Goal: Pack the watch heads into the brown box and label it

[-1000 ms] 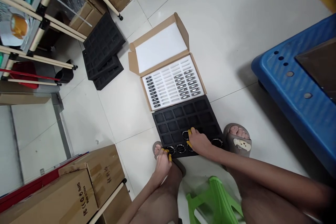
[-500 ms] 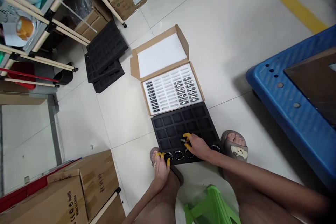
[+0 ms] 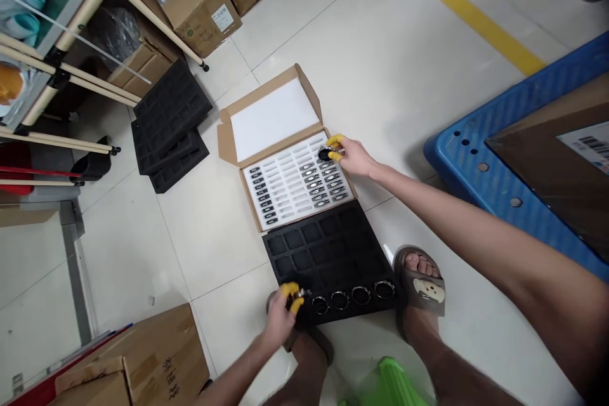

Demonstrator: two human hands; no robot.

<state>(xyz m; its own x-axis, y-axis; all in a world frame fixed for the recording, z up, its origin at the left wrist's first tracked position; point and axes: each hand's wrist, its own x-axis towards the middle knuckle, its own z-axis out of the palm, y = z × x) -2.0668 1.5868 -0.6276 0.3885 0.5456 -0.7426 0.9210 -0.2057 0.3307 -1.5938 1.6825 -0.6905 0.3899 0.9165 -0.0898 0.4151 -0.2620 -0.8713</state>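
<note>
The glossy whitish tiled floor (image 3: 204, 235) carries an open brown cardboard box with white foam lining (image 3: 227, 143). Just beside its near edge lies a black rectangular foam tray with square compartments (image 3: 323, 247). More leftward rests an uneven pile of black foam trays (image 3: 169, 127). A bright green plastic stool (image 3: 392, 387) stands nearest.

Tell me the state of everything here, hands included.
Carton: lid open.
White foam insert: partly filled with metal pieces.
Black tray: partly filled, round pieces along its near row.
Spare black trays: stacked askew.
Left hand: pinching a shiny piece.
Right hand: pinching a round dark piece over the foam.
Blue platform: bearing a brown box.
</note>
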